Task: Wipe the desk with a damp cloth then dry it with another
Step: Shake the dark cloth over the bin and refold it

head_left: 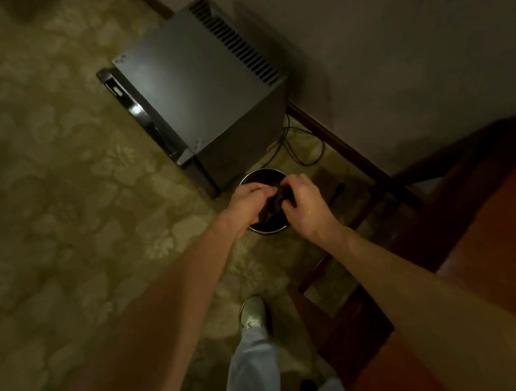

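Cloth [272,205], dark and bunched, sits squeezed between both hands, directly over a round metal bin [267,229] on the carpet. Left hand [248,203] fingers curl tight on its left end, right hand [305,209] fingers clamp its right end. Wooden table [495,232] lies off right of the fingers, grey mini-fridge [202,89] just beyond them.

Both hands grip a dark cloth [271,206] over a round metal container [261,175] on the carpet [56,186]: left hand [249,205] at its nine o'clock, right hand [304,209] at three. A grey mini fridge [202,86] (vent slots on top) stands at twelve o'clock; the wooden desk [505,231] lies at four.
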Tool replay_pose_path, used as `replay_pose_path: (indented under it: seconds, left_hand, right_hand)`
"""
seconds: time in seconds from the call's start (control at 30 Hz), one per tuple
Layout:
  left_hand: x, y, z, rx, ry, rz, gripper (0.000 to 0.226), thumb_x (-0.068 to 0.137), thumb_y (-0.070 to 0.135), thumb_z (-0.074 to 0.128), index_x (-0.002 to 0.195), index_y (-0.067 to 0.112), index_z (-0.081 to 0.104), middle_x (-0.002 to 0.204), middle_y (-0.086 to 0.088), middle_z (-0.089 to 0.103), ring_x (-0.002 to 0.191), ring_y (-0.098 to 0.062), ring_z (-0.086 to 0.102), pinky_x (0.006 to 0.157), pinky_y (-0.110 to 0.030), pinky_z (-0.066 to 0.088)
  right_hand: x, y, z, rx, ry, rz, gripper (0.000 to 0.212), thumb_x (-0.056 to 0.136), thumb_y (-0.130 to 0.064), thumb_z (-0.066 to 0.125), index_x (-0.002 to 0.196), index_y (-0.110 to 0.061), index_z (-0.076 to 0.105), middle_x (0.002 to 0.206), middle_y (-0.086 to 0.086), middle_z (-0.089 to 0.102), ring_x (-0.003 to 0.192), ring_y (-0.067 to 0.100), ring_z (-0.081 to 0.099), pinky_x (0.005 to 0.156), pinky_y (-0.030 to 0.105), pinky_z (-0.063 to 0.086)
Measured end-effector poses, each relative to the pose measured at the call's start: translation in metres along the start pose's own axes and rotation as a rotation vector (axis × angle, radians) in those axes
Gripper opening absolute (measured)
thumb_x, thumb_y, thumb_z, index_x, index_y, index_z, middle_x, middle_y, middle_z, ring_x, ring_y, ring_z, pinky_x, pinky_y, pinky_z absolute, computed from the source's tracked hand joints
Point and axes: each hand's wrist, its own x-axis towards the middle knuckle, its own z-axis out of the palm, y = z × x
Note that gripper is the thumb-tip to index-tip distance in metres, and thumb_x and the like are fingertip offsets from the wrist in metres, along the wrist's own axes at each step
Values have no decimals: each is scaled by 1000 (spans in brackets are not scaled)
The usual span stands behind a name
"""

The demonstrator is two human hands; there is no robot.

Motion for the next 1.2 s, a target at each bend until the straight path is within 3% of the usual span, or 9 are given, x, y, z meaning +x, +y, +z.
replay_pose_path:
  seconds: [0.13, 0.23, 0.3, 0.53, 0.7, 0.83, 0.93, 1.07, 1.2]
  left_hand:
    - [76, -45, -8, -80, -53, -109, 22, 97, 16, 69, 115, 6, 63, 101, -18, 71, 86, -20, 73, 73, -31, 61]
    - [117, -65, -16, -66, -111, -188, 38, 95, 15, 65, 131, 2, 64, 121, -22, 72, 99, -24, 70, 80, -29, 58]
    - [136, -75, -21, -52, -110, -203, 42, 93, 15, 70, 133, 5, 62, 125, -18, 71, 107, -24, 69, 74, -26, 59]
    - [173, -92, -36, 121, 63, -2, 28, 91, 10, 80, 118, 12, 72, 99, 5, 64, 84, -1, 57, 68, -13, 49]
    - [174, -96, -43, 268, 72, 62, 21, 94, 19, 78, 108, 13, 63, 88, 5, 56, 79, -5, 53, 65, -15, 40]
    - [175, -98, -39, 242, 86, 139, 23, 93, 17, 79, 92, 17, 56, 83, 1, 61, 79, -14, 60, 71, -23, 47]
    - [177, -95, -33, 160, 102, 176, 23, 97, 16, 73, 91, 18, 52, 79, 3, 54, 74, -12, 53, 69, -26, 44]
    - [176, -88, -23, 87, 78, 176, 18, 103, 22, 64, 96, 20, 47, 94, 0, 52, 81, -12, 50, 67, -27, 42]
    - [176, -81, -21, 60, 59, 175, 19, 104, 22, 60, 93, 24, 45, 98, 0, 51, 87, -15, 50, 70, -30, 41]
  right_hand:
    - [45, 43, 51, -95, -48, -3, 32, 96, 4, 55, 126, -6, 58, 130, 11, 50, 119, 27, 57, 110, 45, 49]
    - [71, 70, 82, -153, -78, -11, 36, 93, 9, 55, 126, -7, 57, 134, 10, 47, 124, 27, 54, 113, 44, 47]
    - [84, 84, 99, -201, -103, -24, 40, 92, 10, 55, 127, -9, 56, 134, 10, 45, 126, 27, 51, 113, 44, 47]
    - [120, 106, 115, -295, -127, 149, 51, 93, 6, 61, 139, -10, 48, 144, 14, 40, 136, 33, 47, 118, 46, 43]
    - [130, 111, 113, -330, -179, 275, 38, 87, -16, 81, 121, -12, 62, 130, 11, 55, 121, 32, 59, 102, 50, 54]
    - [130, 113, 111, -336, -140, 233, 39, 79, -25, 89, 103, -18, 59, 131, 6, 48, 124, 29, 52, 107, 50, 50]
    - [130, 115, 111, -272, -169, 218, 41, 75, -27, 92, 87, -24, 53, 117, -1, 54, 110, 24, 58, 100, 45, 52]
    - [131, 114, 108, -70, -156, 257, 44, 74, -20, 93, 104, -11, 62, 99, 1, 65, 93, 17, 65, 75, 30, 57]
    - [133, 113, 104, -12, -160, 297, 60, 77, -5, 88, 125, -17, 54, 119, 2, 59, 111, 15, 56, 94, 36, 54]
